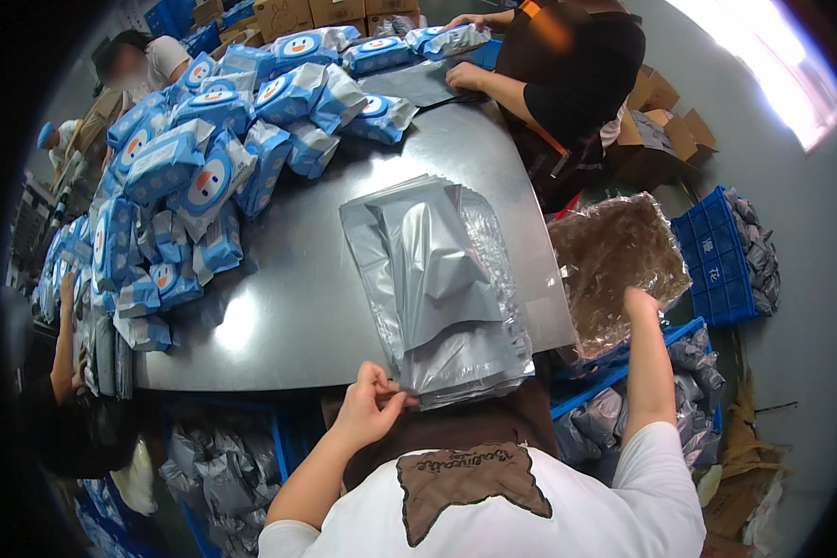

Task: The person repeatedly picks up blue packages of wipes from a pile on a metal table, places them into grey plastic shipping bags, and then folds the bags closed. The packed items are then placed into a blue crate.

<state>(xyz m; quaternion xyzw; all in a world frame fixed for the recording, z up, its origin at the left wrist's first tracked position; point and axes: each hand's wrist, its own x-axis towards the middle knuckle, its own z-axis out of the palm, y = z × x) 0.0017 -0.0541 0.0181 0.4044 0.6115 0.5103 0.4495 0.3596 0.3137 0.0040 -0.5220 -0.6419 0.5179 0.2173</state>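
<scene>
A stack of grey plastic mailing bags (437, 279) lies on the metal table in front of me; the top one is wrinkled and bulges up. At the stack's near left corner my left hand (372, 407) has its fingers and thumb closed on a bag's edge. My right arm stretches out to the right, and my right hand (640, 303) is over a box lined with clear, crinkled film (614, 251) beside the table. Its fingers point away from me and are mostly hidden, so what they hold, if anything, does not show.
Blue-and-white wipe packs (205, 181) are heaped on the table's left and far side. Blue crates (716, 260) with filled grey bags stand right and below. A co-worker in black (567, 84) handles a grey bag across the table; others work at left. Open cartons (670, 130) stand behind.
</scene>
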